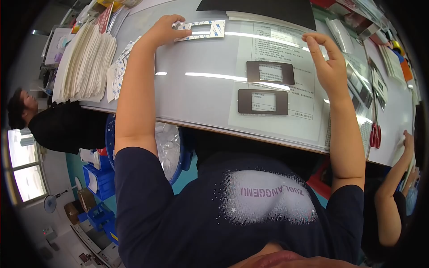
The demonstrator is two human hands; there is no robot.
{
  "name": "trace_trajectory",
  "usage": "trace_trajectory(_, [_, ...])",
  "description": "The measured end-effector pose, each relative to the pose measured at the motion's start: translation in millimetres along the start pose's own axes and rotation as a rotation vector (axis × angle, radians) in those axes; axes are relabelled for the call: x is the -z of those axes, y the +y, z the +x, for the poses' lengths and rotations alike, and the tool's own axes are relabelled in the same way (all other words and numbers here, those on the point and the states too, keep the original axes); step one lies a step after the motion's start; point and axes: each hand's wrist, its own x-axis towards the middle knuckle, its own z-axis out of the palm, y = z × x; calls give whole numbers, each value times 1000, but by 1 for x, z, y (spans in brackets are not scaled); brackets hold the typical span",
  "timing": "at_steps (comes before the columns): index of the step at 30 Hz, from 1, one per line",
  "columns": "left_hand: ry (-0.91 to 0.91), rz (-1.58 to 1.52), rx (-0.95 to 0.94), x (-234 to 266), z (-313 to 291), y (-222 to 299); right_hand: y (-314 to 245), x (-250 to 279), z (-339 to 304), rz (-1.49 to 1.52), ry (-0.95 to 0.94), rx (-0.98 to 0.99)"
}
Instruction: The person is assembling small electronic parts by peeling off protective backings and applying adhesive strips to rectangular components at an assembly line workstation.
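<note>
Left hand [164,31] is gripping white printed frame [217,28] near bench [192,96] far edge; right hand [331,62] curling fingers, can't tell grip; two dark frames [244,102] lying nearer front edge.

Head-worn fisheye, downward over table [192,100]

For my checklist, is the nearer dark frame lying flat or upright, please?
Flat: the nearer dark frame shows its whole face from above.

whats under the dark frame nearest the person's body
Under the dark frame lies a printed sheet, part of its print visible through the frame's window. Whatever the solid border covers cannot be seen.
</note>
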Motion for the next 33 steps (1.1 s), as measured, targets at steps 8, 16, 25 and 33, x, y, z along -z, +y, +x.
trace_trajectory(8, [-76,-272,133,14,-10,0,-9,-2,0,-160,-40,164])
trace_trajectory(16, [-26,-1379,-262,-14,-61,153,-63,-17,-8,-281,-105,719])
trace_trajectory(25, [-449,-1568,-444,-29,-79,230,-74,4,-12,-121,-56,545])
trace_trajectory(33, [-421,-1556,-453,-38,-79,223,-72,9,-10,88,-197,359])
